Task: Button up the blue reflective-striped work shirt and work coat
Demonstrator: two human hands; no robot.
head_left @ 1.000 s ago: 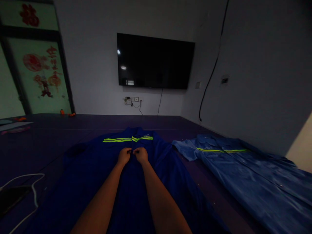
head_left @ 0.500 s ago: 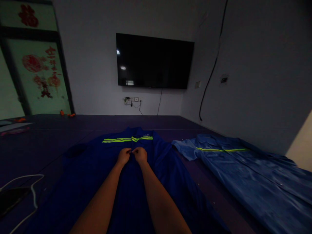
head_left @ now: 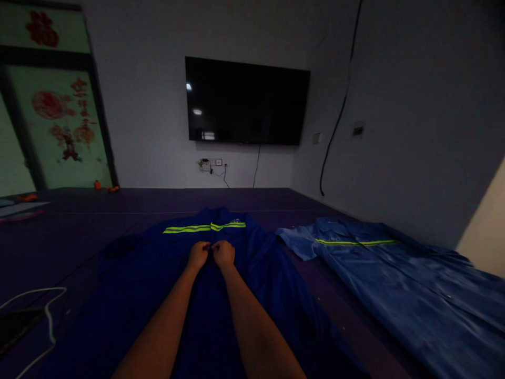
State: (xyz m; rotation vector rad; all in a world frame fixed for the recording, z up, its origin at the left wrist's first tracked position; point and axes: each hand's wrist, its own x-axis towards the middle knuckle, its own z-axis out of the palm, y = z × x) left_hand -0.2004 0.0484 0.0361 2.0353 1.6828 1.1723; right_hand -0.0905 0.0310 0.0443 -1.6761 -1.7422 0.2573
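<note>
A dark blue work jacket [head_left: 158, 284] with a yellow-green reflective stripe lies spread flat on the dark purple surface [head_left: 71, 237] in front of me. My left hand [head_left: 198, 254] and my right hand [head_left: 224, 253] meet at the jacket's front centre line, just below the stripe. Both have their fingers pinched on the front edges of the cloth, knuckles almost touching. What lies between the fingertips is too small and dark to make out.
A lighter blue jacket [head_left: 394, 284] with the same stripe lies spread to the right, near the wall. A white cable [head_left: 43, 316] and a dark flat object [head_left: 16, 326] lie at the left. A black TV [head_left: 246, 101] hangs on the far wall.
My hands have stayed together on the jacket's front, shifting only slightly; the view has drifted a little to the right.
</note>
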